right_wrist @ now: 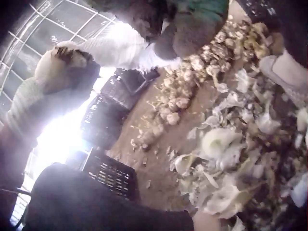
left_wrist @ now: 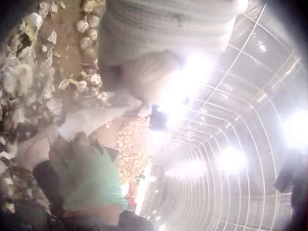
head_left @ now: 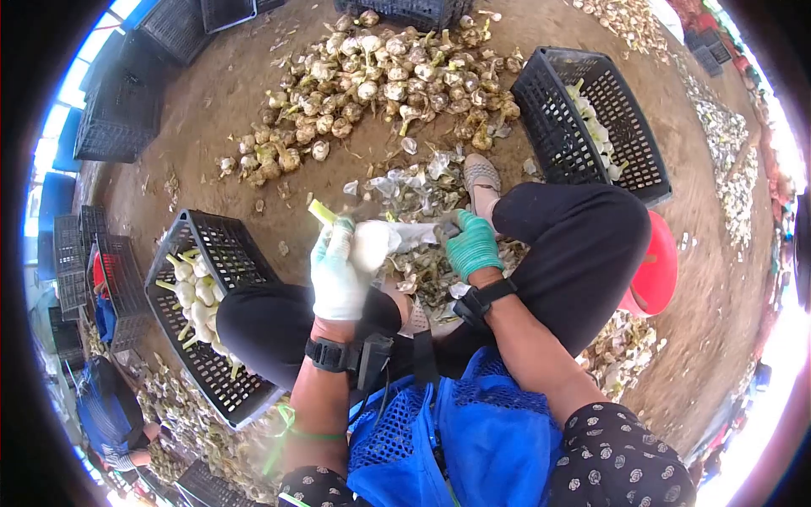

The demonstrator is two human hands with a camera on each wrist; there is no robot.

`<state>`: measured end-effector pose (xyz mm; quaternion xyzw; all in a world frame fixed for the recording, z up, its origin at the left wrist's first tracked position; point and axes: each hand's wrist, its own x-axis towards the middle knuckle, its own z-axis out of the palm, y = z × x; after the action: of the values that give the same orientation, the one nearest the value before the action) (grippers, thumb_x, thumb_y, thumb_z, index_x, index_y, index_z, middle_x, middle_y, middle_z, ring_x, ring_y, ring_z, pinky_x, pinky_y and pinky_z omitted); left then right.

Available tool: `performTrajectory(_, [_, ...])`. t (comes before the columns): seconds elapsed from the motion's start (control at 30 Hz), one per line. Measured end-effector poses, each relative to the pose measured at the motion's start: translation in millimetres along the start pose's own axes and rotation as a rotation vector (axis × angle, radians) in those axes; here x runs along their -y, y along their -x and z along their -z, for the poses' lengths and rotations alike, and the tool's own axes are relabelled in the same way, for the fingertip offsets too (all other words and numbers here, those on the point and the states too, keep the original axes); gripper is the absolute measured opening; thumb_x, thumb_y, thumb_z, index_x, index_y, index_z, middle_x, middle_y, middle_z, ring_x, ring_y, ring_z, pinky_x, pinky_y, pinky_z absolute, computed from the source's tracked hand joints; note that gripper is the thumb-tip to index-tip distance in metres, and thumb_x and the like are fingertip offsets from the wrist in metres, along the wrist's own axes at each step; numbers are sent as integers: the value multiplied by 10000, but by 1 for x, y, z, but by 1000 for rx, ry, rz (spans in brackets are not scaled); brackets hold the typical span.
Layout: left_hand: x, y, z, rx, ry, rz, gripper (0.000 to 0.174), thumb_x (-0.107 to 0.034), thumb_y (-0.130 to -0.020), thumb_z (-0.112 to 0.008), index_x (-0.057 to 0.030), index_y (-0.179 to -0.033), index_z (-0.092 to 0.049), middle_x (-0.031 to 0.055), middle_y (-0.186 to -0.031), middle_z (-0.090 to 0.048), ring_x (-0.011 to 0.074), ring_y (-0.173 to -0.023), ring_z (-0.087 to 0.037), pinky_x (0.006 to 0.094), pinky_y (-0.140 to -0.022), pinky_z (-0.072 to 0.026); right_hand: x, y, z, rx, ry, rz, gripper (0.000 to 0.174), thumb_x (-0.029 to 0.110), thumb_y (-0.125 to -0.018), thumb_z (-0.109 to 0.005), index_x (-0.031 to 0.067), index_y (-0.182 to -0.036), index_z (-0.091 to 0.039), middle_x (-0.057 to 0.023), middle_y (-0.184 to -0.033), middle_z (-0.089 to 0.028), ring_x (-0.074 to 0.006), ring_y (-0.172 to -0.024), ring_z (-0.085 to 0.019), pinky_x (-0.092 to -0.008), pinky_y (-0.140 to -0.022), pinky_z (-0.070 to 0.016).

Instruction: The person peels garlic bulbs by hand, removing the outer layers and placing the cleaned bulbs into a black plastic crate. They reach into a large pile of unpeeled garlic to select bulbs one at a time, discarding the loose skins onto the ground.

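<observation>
In the head view my left hand [head_left: 336, 277], in a white glove, grips a white garlic bulb [head_left: 372, 245] whose cut green stalk [head_left: 321, 213] sticks out past the fingers. A pale strip of papery garlic skin [head_left: 416, 236] stretches from the bulb across to my right hand [head_left: 471, 247]. That hand wears a green glove with dark, soiled fingertips and pinches the strip's end. The right wrist view shows the same skin [right_wrist: 120, 50] drawn out between both hands. From the left wrist, the green-gloved right hand [left_wrist: 94, 180] appears below the strip.
Peeled bulbs [head_left: 196, 296] fill part of a black crate [head_left: 241, 253] at left; another crate [head_left: 621, 110] stands at right. Unpeeled garlic [head_left: 389, 76] is heaped ahead. Loose skins [head_left: 422, 186] litter the ground between my legs. A red bucket [head_left: 657, 266] is beside my right knee.
</observation>
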<state>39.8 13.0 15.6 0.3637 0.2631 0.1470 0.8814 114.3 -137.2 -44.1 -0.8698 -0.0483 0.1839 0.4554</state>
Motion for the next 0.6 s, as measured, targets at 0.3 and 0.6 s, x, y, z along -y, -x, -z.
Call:
performTrajectory(0.3, [-4, -10, -6, 48, 350, 315, 435, -370, -764, -522, 35, -920, -500, 159, -820, -571, 274, -720, -570, 387, -656, -477, 75, 18, 38, -32, -89, 859, 479, 85, -642, -592, 71, -1105, -474, -141, -996, -536, -301, -918, -511, -370, -773, -409])
performTrajectory(0.6, [20, -28, 29, 104, 101, 282, 400, -352, -837, -415, 34, -874, -512, 112, -732, -572, 157, -631, -538, 230, -537, -430, 52, 31, 4, 139, -134, 675, 168, 106, -633, -569, 24, -778, -541, -157, -750, -536, -318, -699, -523, -375, -628, -425])
